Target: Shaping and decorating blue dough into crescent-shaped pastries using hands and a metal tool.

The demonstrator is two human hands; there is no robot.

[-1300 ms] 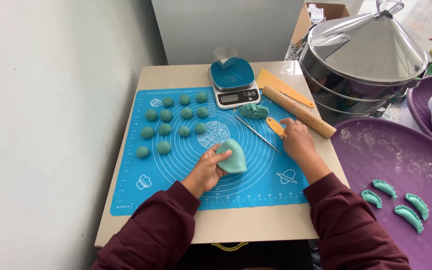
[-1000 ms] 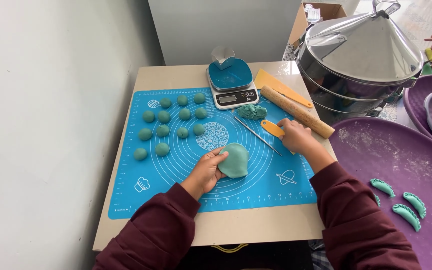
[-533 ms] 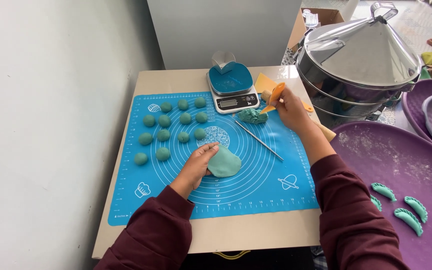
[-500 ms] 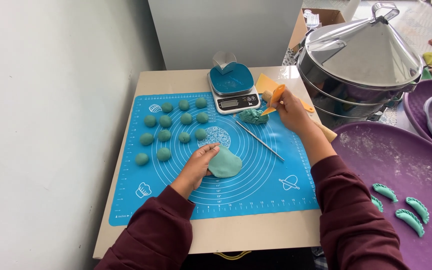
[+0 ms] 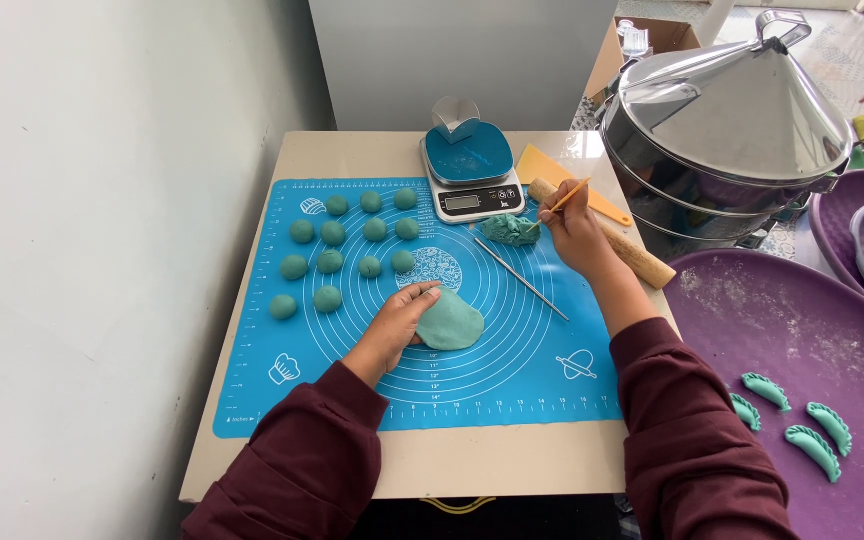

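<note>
Mat (image 5: pixel 282 400): blue, smooth, matt, rubbery look. Dough disc (image 5: pixel 449 322) at its centre: teal, soft, matt; balls (image 5: pixel 329 262) at 10 o'clock same finish. Rolling pin (image 5: pixel 632 255) at 2 o'clock: bare wood, dull. Steamer lid (image 5: pixel 742 105): polished metal, mirror-glossy. Tray (image 5: pixel 752 320) at 3 o'clock: purple plastic, flour-dusted. Sleeves (image 5: pixel 692 450): maroon knit cloth.

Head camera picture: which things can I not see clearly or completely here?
- Tip of the orange tool held by the right hand: too small to tell whether it touches the teal filling lump.
- Scale display: too small to read.
- Steamer contents: hidden by its cone lid.
- Rolling pin: its middle is covered by the right hand.
- Purple tray: cut off by the right and bottom edges.
- Left hand palm: hidden, only fingers touch the flat dough.
</note>
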